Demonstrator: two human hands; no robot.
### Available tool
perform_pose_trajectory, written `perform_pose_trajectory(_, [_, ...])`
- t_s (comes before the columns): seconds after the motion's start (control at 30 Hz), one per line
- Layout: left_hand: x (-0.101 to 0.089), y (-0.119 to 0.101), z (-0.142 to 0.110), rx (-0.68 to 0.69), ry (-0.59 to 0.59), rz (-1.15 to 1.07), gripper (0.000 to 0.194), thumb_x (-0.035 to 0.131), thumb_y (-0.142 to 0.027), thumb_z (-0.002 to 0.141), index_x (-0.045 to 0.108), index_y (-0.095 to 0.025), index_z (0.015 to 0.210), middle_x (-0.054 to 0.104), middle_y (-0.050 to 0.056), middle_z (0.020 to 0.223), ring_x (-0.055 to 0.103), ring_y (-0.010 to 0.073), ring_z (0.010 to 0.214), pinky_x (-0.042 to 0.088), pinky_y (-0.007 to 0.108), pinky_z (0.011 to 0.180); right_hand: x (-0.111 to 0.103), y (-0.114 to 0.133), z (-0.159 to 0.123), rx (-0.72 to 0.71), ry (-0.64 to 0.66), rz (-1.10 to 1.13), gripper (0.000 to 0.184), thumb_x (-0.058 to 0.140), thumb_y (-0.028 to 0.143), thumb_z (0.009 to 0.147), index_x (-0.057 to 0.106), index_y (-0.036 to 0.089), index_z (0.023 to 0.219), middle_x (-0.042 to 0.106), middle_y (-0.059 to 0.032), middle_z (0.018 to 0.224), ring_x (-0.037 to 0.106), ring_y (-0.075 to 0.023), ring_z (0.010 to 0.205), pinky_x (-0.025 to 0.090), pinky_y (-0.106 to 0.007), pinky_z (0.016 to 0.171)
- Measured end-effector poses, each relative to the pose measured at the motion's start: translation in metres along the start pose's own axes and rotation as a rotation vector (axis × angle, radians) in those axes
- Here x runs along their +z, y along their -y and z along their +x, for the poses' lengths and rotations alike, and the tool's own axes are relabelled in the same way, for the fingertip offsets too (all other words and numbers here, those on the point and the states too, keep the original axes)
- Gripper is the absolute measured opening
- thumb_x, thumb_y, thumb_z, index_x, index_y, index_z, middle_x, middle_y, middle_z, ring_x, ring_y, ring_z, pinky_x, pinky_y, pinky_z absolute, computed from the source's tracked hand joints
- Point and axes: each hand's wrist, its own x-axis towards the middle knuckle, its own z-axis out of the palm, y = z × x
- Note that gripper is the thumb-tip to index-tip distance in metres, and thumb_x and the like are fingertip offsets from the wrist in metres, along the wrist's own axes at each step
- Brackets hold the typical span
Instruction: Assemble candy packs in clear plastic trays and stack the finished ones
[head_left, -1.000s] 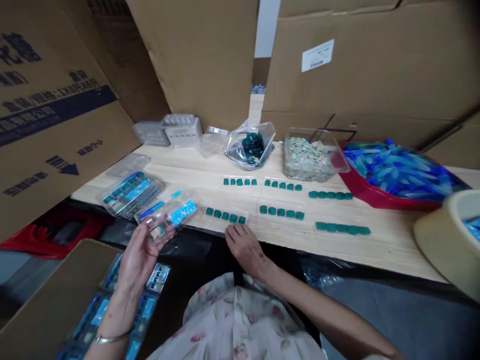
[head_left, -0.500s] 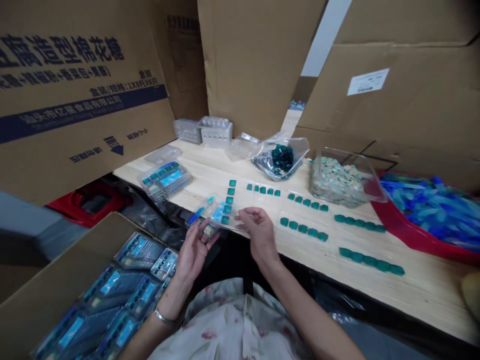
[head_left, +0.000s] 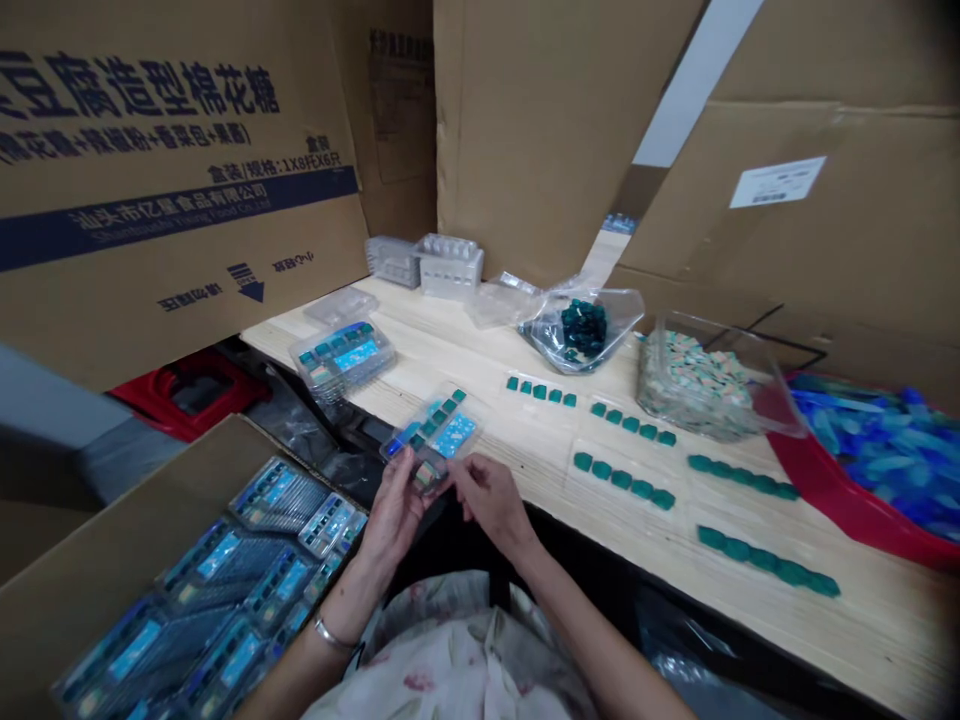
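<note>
My left hand [head_left: 396, 515] holds a small clear plastic case [head_left: 454, 436] by its near left end, thumb on top. Inside the case show a row of dark green squares, a speckled light-blue piece, a deeper blue strip and a pale piece near my thumb. The case is tilted over the table's front edge. My right hand [head_left: 491, 498] has its fingers pinched at the case's near right corner. Right of the hands, green squares [head_left: 622, 478] lie in several short rows on clear plastic strips.
A stack of filled cases [head_left: 345, 355] stands left on the wooden table [head_left: 540, 440]. Behind are clear trays [head_left: 450, 265], a bag of green squares [head_left: 583, 330], a tub of pale pieces [head_left: 705, 370] and a red basin [head_left: 817, 500] of blue strips. Lower left, a carton [head_left: 112, 560] holds packed cases.
The clear piece with the column of green squares, held apart in my right hand, now lies over the case. My right hand has moved down to the case's corner. The camera view has shifted slightly.
</note>
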Motion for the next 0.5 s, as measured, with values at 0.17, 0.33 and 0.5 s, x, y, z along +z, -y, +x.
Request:
perform_pose_trajectory(0.17, [0.002, -0.004, -0.002, 0.077, -0.051, -0.049, 0.026, 0.053, -0.039, 0.085, 0.057, -0.024, 0.106, 0.064, 0.005, 0.107, 0.062, 0.0243, 0.100, 0.048, 0.053, 0.089, -0.025, -0.001, 0.052, -0.488, -0.362, -0.630, 0.028, 0.046, 0.032, 0.088, 0.059, 0.014, 0.105, 0.063, -0.0150, 0.100, 0.056, -0.0258, 0.097, 0.043, -0.043, 0.089])
perform_pose_trajectory(0.33, [0.002, -0.007, -0.003, 0.072, -0.051, -0.024, 0.031, 0.047, -0.043, 0.087, 0.057, -0.024, 0.110, 0.061, 0.007, 0.113, 0.063, 0.0253, 0.098, 0.049, 0.055, 0.087, -0.031, -0.022, 0.098, -0.453, -0.195, -0.683, 0.026, 0.043, 0.017, 0.084, 0.062, 0.011, 0.102, 0.066, -0.0143, 0.093, 0.058, -0.0245, 0.093, 0.043, -0.041, 0.090])
perform_pose_trajectory(0.5, [-0.003, -0.011, -0.001, 0.075, -0.065, -0.035, 0.034, 0.046, -0.045, 0.087, 0.057, -0.023, 0.109, 0.061, 0.008, 0.112, 0.063, 0.0265, 0.097, 0.050, 0.055, 0.085, -0.039, -0.027, 0.106, -0.271, -0.138, -0.374, 0.024, 0.047, 0.021, 0.079, 0.067, 0.014, 0.092, 0.068, -0.0082, 0.083, 0.062, -0.0200, 0.077, 0.048, -0.036, 0.077])
